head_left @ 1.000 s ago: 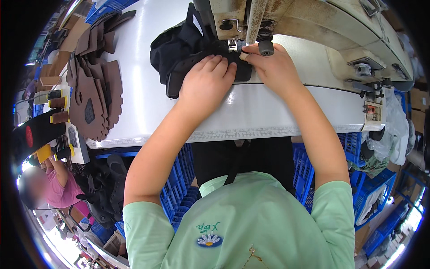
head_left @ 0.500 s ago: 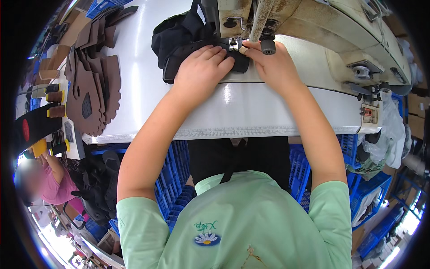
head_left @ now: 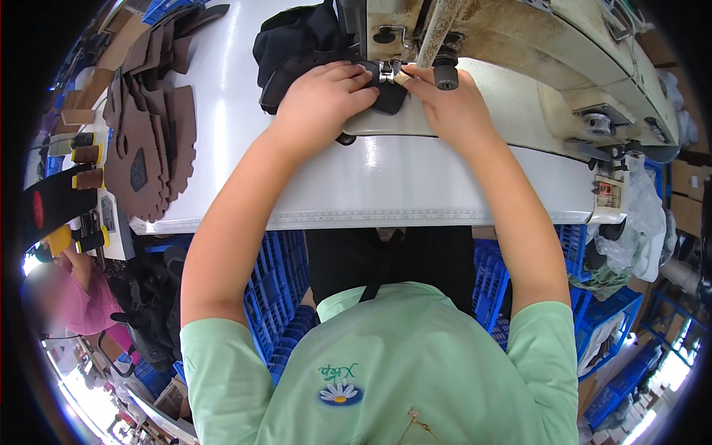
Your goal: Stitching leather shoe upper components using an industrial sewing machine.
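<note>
A bunched black fabric piece [head_left: 300,44] lies on the white sewing machine bed, its right end under the metal presser foot [head_left: 386,72]. My left hand [head_left: 319,104] rests on the fabric just left of the foot, fingers stretched over it and thumb apart. On the foot's other side is my right hand [head_left: 452,100], its fingertips drawn together right against the foot and the fabric's edge. What those fingertips pinch, if anything, is too small to make out. The needle area is partly hidden by the machine head [head_left: 393,30].
Brown scalloped cut pieces [head_left: 137,163] lie stacked on the table's left. Thread spools [head_left: 89,153] stand beyond them. A ruler strip [head_left: 356,218] runs along the front edge. Blue crates [head_left: 278,278] are below. A person in pink [head_left: 89,297] sits at far left.
My left hand has slid a little left, and the black fabric has turned slightly under it, its near edge shifting away from me. My right hand stays almost still beside the presser foot.
</note>
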{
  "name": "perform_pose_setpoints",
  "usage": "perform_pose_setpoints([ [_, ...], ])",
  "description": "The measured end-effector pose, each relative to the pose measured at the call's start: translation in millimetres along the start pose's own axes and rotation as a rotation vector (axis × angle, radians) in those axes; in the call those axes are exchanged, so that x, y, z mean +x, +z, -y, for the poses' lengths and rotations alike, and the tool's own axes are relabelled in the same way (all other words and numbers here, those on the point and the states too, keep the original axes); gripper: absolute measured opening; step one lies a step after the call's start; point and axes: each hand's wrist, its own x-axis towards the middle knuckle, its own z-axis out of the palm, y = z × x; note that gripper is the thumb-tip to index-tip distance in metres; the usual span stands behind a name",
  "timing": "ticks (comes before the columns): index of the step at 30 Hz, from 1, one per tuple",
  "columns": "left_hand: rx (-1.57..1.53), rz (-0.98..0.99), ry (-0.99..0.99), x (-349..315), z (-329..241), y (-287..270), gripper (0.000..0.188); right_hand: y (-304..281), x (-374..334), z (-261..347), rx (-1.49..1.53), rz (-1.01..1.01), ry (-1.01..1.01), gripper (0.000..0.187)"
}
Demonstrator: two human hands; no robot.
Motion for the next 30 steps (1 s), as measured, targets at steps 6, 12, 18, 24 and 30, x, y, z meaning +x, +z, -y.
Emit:
perform_pose_setpoints([
  [6,-0.041,0.002,0.051,1,11,-1,0.041,-7,3,3,-0.005,0.041,0.010,0.045],
  [12,0.083,0.017,-0.128,3,-26,-6,0.043,-8,19,-15,0.185,0.156,0.115,0.024],
  [18,-0.099,-0.156,-0.524,14,-76,15,0.033,-6,22,-32,0.138,0.208,0.078,0.033],
  [24,-0.080,-0.237,-0.550,11,-76,27,0.023,-2,19,-36,0.243,0.096,-0.043,0.006],
  [30,-0.088,-0.213,-0.522,11,-74,25,0.023,0,16,-36,0.122,0.121,-0.082,0.035],
])
